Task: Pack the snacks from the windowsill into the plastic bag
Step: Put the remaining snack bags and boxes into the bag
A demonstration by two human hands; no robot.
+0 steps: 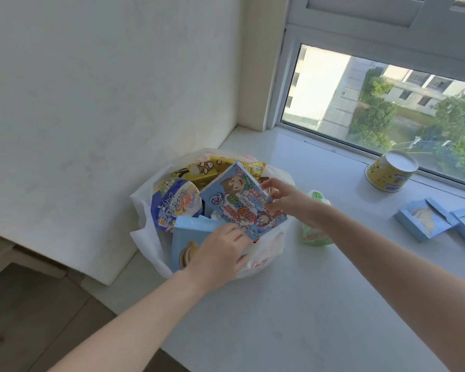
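The blue box [239, 202], its Chinese lettering upside down, lies tilted over the mouth of the plastic bag [145, 237] at the windowsill's [306, 291] left end, long axis running far-left to near-right. The right hand [285, 200] pinches its right edge and the left hand [220, 253] grips its near corner. The noodle cup [175, 202] in the bag reads 鲜虾鱼板面.

Home, upper-floor flat: white windowsill [320, 264] under sliding window [387, 103], plastered wall [105, 89], wood floor [38, 318], apartment blocks [427, 84] outside.
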